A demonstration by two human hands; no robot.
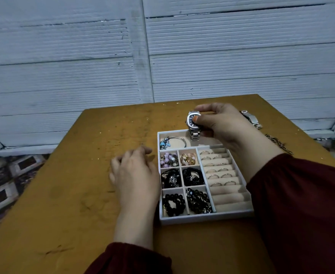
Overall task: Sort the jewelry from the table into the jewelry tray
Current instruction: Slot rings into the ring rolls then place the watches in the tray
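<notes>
The right hand (pixel 222 123) pinches the silver wristwatch (pixel 194 122) over the far compartment (pixel 209 141) of the jewelry tray (pixel 206 219) — band hanging downward; the left hand (pixel 135 171) rests slack, empty, beside the tray.

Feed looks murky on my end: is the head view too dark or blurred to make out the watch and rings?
Head view: dim, bluish, slightly soft, no glare; watch in the right hand and rings in the tray are legible; black beads merge into dark clumps; wide-angle lens skews the wall lines.
</notes>
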